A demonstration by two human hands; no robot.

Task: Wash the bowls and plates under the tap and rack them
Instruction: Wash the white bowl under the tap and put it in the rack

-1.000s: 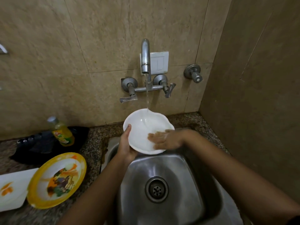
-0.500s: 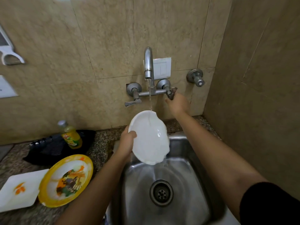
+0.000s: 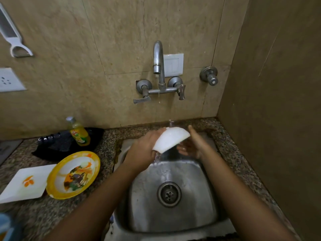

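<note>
Beige tiled wall [image 3: 121, 40] faces you and closes in on your right, above a speckled stone worktop [image 3: 107, 141]. The steel sink [image 3: 191, 211] set into it is wet around the drain. Left of it lie 2 soiled plates, a yellow plate [image 3: 52, 176] touching a white square plate [image 3: 15, 188], with a soap bottle [image 3: 79, 134] behind. Over the sink, below the tap [image 3: 159, 56], your left hand [image 3: 145, 150] grips the tilted, dripping white bowl [image 3: 172, 140]; your right hand [image 3: 192, 146] is spread wide just beside it.
</note>
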